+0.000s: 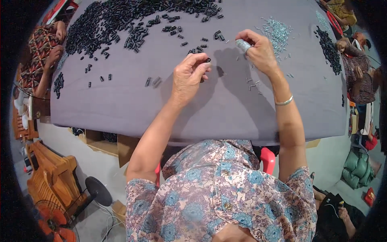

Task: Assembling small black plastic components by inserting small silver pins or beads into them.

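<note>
Workshop, shared table (117,107), heaped black parts (94,30)

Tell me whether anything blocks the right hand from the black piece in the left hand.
Nothing visible stands between the right hand and the black piece pinched in the left hand; nearby loose black pieces lie on the grey cloth, off that line.

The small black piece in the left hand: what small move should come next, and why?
Probably bring the right hand toward the left hand: the left pinches the black piece at its fingertips, while the right is apart, near the silvery pieces. Whether it holds one is hard to tell.
</note>
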Demonstrator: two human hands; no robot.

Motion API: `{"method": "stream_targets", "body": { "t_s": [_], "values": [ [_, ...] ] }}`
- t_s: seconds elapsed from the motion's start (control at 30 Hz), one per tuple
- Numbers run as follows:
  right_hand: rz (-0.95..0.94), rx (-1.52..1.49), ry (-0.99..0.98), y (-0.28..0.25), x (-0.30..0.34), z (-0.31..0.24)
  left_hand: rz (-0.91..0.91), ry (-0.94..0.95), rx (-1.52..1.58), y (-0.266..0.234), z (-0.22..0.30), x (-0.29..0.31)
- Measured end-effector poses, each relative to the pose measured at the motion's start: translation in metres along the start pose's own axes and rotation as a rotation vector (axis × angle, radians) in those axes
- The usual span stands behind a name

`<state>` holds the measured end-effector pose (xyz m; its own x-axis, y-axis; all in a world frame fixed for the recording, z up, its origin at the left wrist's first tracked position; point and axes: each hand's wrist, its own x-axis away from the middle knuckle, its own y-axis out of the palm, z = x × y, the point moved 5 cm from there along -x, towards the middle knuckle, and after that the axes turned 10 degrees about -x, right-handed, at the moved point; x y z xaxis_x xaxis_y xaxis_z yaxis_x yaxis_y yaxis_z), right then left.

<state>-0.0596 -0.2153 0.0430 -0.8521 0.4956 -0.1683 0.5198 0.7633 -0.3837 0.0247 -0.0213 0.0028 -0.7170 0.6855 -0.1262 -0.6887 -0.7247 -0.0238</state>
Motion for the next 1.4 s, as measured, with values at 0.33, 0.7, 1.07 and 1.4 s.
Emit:
{"method": "stream_targets", "body": {
  "t_s": [0.33, 0.7, 1.07, 1.4],
  "values": [
    [-0.219, 0.327, -0.227, 0.015, -0.033, 0.012, 0.001, -0.106, 0.110, -0.003, -0.006, -0.001],
    [-0.330, 0.159, -0.121, 0.028, -0.014, -0.018, 0.010, -0.144, 0.084, -0.003, -0.010, -0.002],
    [-0.339, 0.060, -0.312, 0.051, 0.007, -0.054, 0.009, -0.090, 0.094, -0.002, -0.010, -0.002],
    [-0.374, 0.230, -0.441, 0.057, 0.014, -0.070, 0.024, -0.096, 0.014, -0.002, -0.004, -0.002]
  ]
}}
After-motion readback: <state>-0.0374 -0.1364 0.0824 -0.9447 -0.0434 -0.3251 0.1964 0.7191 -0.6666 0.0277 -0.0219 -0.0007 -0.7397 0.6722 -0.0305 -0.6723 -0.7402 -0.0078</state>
